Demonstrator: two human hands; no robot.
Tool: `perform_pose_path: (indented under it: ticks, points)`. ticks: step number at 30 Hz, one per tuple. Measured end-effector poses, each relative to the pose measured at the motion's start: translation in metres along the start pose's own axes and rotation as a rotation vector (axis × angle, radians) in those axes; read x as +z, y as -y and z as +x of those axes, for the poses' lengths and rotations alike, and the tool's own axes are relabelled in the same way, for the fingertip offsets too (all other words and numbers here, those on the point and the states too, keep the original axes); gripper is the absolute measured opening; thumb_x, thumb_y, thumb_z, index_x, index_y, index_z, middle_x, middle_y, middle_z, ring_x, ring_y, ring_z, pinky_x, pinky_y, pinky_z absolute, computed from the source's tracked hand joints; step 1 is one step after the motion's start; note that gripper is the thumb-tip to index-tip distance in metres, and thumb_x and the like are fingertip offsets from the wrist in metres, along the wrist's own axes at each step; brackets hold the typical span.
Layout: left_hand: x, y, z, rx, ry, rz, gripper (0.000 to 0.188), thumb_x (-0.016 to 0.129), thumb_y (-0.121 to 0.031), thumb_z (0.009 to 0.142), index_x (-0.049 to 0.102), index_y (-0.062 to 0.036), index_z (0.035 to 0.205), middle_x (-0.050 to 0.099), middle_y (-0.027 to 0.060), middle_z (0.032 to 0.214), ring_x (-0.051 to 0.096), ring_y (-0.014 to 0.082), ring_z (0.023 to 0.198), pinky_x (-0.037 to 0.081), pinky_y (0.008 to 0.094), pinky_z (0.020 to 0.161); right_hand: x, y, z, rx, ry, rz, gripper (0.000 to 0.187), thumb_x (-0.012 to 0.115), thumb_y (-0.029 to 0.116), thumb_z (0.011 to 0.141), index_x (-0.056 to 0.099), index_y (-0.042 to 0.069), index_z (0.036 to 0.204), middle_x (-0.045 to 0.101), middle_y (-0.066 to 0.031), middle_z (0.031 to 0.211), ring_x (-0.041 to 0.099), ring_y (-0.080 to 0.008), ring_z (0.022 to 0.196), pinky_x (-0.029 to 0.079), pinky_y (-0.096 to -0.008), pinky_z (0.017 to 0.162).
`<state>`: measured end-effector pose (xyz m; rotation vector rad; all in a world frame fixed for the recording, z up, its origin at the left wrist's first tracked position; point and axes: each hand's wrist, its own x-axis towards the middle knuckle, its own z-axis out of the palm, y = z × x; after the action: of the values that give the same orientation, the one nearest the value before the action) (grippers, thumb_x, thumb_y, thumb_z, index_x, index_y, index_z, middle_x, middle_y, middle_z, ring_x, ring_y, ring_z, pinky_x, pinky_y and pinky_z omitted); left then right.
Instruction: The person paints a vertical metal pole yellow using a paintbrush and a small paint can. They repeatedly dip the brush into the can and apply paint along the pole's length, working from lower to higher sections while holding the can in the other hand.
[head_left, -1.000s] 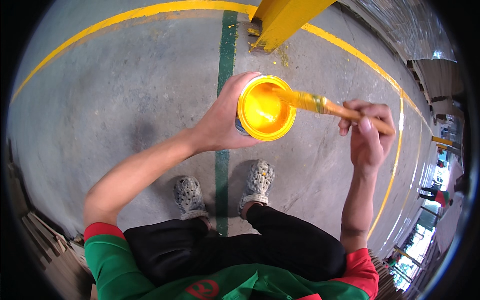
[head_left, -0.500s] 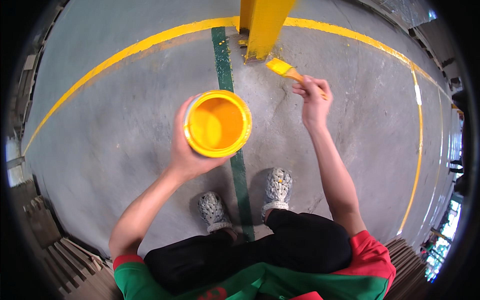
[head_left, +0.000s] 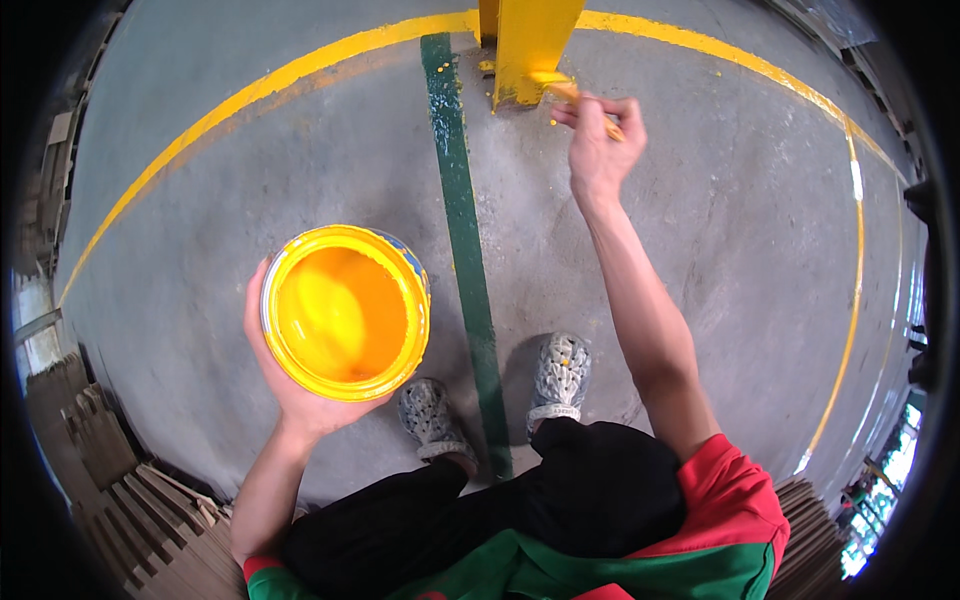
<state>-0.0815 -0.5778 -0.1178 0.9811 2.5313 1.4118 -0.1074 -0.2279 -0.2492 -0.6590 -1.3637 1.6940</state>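
My left hand (head_left: 290,385) is wrapped round the side and underside of an open paint can (head_left: 345,310), its rim and inside coated in yellow. Yellow paint lies in the can. In my right hand (head_left: 603,145) is a paintbrush (head_left: 568,93) with a wooden handle, held between thumb and fingers. The brush's yellow-loaded bristles are at the lower right edge of a yellow post (head_left: 538,50) and look to be touching it. The bristles are slightly blurred.
A green stripe (head_left: 462,200) runs along the grey floor (head_left: 220,190) from the post toward my shoes (head_left: 560,375). A yellow line (head_left: 330,58) curves past the post. Stacked brown slats (head_left: 135,520) stand at the lower left. Yellow paint drops dot the floor near the post.
My right hand has carried the brush forward and left, onto the post's foot. My left hand has drawn the paint can back and to the left, away from the green stripe.
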Motion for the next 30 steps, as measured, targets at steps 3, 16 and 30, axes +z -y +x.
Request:
perform_pose_path:
  ticks: [3,16,30]
  points:
    - [0.003,0.0,-0.003,-0.01,0.006,-0.014,0.133,0.099,-0.039,0.062,0.017,-0.0043,0.161,0.035,0.0153,0.155,0.044,0.0283,0.142,0.04,0.045,0.119,-0.013,0.011,-0.012,-0.231,0.038,0.083,0.015,0.062,-0.001,0.099,0.048,-0.003,0.095,0.067,-0.0206,0.097,0.076,-0.025,0.081,0.064,-0.0353,0.071]
    - [0.006,0.0,0.001,-0.021,-0.018,0.018,0.134,0.099,-0.043,0.061,0.017,-0.0038,0.16,0.038,0.0151,0.153,0.046,0.0282,0.141,0.039,0.0457,0.12,-0.03,-0.098,-0.005,0.053,-0.006,-0.404,0.02,0.064,0.008,0.099,0.049,0.0,0.089,0.07,-0.0167,0.088,0.077,-0.0234,0.077,0.061,-0.0304,0.066]
    - [0.005,0.0,-0.004,-0.056,-0.038,-0.09,0.134,0.1,-0.042,0.06,0.019,-0.0053,0.16,0.04,0.0138,0.151,0.045,0.0277,0.141,0.037,0.0452,0.12,-0.026,-0.005,-0.008,-0.462,0.037,-0.365,0.021,0.069,0.008,0.098,0.056,0.002,0.082,0.062,-0.0079,0.08,0.064,-0.0156,0.071,0.05,-0.0319,0.061]
